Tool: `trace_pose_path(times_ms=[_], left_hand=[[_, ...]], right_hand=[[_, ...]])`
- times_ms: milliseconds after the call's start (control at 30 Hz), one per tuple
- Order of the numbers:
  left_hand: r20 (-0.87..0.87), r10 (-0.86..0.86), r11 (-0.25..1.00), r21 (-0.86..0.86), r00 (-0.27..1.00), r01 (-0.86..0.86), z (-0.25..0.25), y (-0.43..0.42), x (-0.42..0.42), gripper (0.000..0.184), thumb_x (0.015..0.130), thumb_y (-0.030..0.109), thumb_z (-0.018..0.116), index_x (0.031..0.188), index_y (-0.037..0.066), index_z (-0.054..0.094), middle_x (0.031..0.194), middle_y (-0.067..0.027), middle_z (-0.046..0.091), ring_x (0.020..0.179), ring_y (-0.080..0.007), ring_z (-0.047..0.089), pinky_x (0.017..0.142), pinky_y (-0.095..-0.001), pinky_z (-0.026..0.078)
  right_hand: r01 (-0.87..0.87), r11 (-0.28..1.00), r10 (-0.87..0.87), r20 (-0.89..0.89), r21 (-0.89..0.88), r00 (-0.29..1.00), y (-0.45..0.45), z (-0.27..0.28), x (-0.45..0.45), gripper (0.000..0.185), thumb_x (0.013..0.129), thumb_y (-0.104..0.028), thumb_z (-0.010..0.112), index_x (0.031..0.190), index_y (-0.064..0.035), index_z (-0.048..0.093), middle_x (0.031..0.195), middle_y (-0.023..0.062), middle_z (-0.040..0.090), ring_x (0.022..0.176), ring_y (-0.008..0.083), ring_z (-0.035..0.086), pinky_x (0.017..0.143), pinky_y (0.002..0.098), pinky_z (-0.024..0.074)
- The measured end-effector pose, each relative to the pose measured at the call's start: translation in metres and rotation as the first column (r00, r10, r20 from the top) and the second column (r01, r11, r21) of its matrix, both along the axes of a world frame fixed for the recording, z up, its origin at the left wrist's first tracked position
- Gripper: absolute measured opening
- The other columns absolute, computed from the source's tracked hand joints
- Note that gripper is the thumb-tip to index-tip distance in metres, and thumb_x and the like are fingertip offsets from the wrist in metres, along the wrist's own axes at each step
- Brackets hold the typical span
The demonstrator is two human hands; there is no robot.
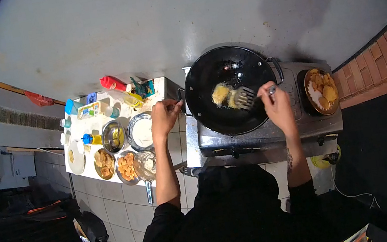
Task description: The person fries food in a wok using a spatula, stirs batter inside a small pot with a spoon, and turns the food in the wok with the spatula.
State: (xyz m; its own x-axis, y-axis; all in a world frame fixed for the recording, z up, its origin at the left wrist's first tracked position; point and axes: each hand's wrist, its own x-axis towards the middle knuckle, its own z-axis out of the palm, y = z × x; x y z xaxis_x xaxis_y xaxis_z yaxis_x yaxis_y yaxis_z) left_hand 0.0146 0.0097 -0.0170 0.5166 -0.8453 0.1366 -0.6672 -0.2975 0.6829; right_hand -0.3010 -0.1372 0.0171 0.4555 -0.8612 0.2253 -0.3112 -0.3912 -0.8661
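A large black wok (213,118) sits on the stove, with two golden battered pieces of food (220,95) frying side by side in the oil near its middle. My right hand (279,105) is closed round the handle of a slotted metal spatula (245,97). Its blade lies in the wok, against the right-hand battered piece. At the wok's left side, my left hand (165,116) pinches the loop handle (180,98) with thumb and fingers. The spatula's handle is mostly hidden within my right hand.
A plate (312,103) of fried food stands on the stove's right side. On the white table to the left are a bowl of pale batter (142,132), bowls of cut pieces (127,167), a metal sieve (149,190), a red squeeze bottle (113,83) and a yellow oil bottle (131,99).
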Motion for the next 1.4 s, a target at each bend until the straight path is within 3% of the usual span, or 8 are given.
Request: trace_pose_path(times_ms=[233, 300, 433, 467, 600, 1033, 1200, 1400], left_hand=[[0.03, 0.001, 1.0, -0.006, 1.0, -0.001, 0.003, 0.001, -0.001, 0.03, 0.083, 0.026, 0.077, 0.086, -0.003, 0.073, 0.065, -0.0165, 0.064, 0.058, -0.0266, 0.061, 0.059, -0.037, 0.048], [0.031, 0.011, 1.0, -0.012, 0.999, -0.01, 0.002, 0.0, -0.002, 0.03, 0.083, 0.026, 0.077, 0.086, -0.003, 0.073, 0.064, -0.0165, 0.064, 0.058, -0.0265, 0.061, 0.059, -0.037, 0.048], [-0.022, 0.045, 0.998, -0.032, 0.999, -0.046, -0.002, -0.001, -0.004, 0.03, 0.084, 0.026, 0.077, 0.086, -0.004, 0.073, 0.064, -0.0161, 0.063, 0.057, -0.0259, 0.061, 0.059, -0.037, 0.048], [-0.02, 0.04, 0.999, -0.035, 0.999, -0.041, 0.0, -0.001, -0.004, 0.03, 0.084, 0.026, 0.077, 0.086, -0.004, 0.073, 0.064, -0.0161, 0.063, 0.057, -0.0259, 0.061, 0.059, -0.037, 0.048], [-0.013, 0.033, 0.999, 0.011, 0.999, -0.033, 0.005, -0.002, -0.004, 0.032, 0.084, 0.026, 0.076, 0.086, -0.006, 0.072, 0.062, -0.0156, 0.063, 0.056, -0.0256, 0.06, 0.058, -0.0371, 0.047], [0.001, 0.018, 1.0, -0.008, 1.0, -0.018, 0.002, -0.003, -0.003, 0.03, 0.083, 0.026, 0.077, 0.084, -0.004, 0.073, 0.063, -0.0169, 0.063, 0.056, -0.0284, 0.06, 0.058, -0.0376, 0.047], [-0.003, 0.025, 1.0, 0.001, 1.0, -0.025, 0.001, -0.002, -0.003, 0.031, 0.083, 0.026, 0.077, 0.084, -0.005, 0.072, 0.064, -0.0173, 0.063, 0.057, -0.0281, 0.061, 0.058, -0.0379, 0.047], [0.031, 0.008, 1.0, 0.005, 0.999, -0.008, 0.001, -0.003, -0.001, 0.031, 0.083, 0.026, 0.077, 0.085, -0.005, 0.072, 0.063, -0.017, 0.063, 0.057, -0.027, 0.061, 0.058, -0.0371, 0.048]], right_hand=[[-0.059, 0.996, 0.06, 0.001, -0.074, 0.998, 0.0, -0.005, 0.008, 0.012, 0.099, -0.007, 0.053, 0.09, 0.0009, 0.057, 0.076, 0.009, 0.064, 0.066, 0.0126, 0.061, 0.058, 0.0303, 0.0453], [0.021, 0.992, -0.019, -0.022, 0.121, 1.0, -0.001, 0.001, -0.004, 0.012, 0.098, -0.007, 0.053, 0.091, 0.0008, 0.057, 0.076, 0.0103, 0.065, 0.064, 0.0132, 0.061, 0.057, 0.03, 0.0443], [0.05, 0.995, -0.049, -0.022, 0.087, 0.999, -0.003, -0.005, 0.006, 0.011, 0.098, -0.008, 0.055, 0.091, 0.0005, 0.057, 0.073, 0.0099, 0.062, 0.06, 0.0128, 0.057, 0.056, 0.0291, 0.0431], [-0.027, 0.991, 0.039, 0.089, -0.135, 0.995, -0.003, -0.013, 0.011, 0.011, 0.098, -0.008, 0.056, 0.091, 0.0005, 0.057, 0.071, 0.0086, 0.06, 0.058, 0.0124, 0.055, 0.055, 0.0287, 0.0429], [0.057, 0.998, -0.057, -0.013, 0.021, 0.998, -0.004, 0.003, -0.006, 0.01, 0.098, -0.007, 0.055, 0.091, 0.0006, 0.057, 0.074, 0.009, 0.063, 0.062, 0.0132, 0.058, 0.057, 0.03, 0.0456], [-0.044, 0.994, 0.05, 0.063, -0.095, 0.997, -0.003, -0.012, 0.013, 0.013, 0.098, -0.009, 0.056, 0.089, -0.0001, 0.056, 0.073, 0.0071, 0.062, 0.062, 0.0108, 0.057, 0.055, 0.0293, 0.0435], [0.11, 0.994, -0.109, 0.008, -0.014, 0.994, -0.008, 0.005, 0.001, 0.012, 0.097, -0.008, 0.057, 0.088, 0.0008, 0.056, 0.07, 0.01, 0.06, 0.06, 0.0114, 0.055, 0.054, 0.0293, 0.0424], [-0.016, 1.0, 0.015, 0.042, 0.026, 0.999, -0.003, -0.007, 0.003, 0.012, 0.098, -0.006, 0.055, 0.09, 0.0017, 0.056, 0.073, 0.0095, 0.063, 0.063, 0.0104, 0.058, 0.056, 0.029, 0.044]])
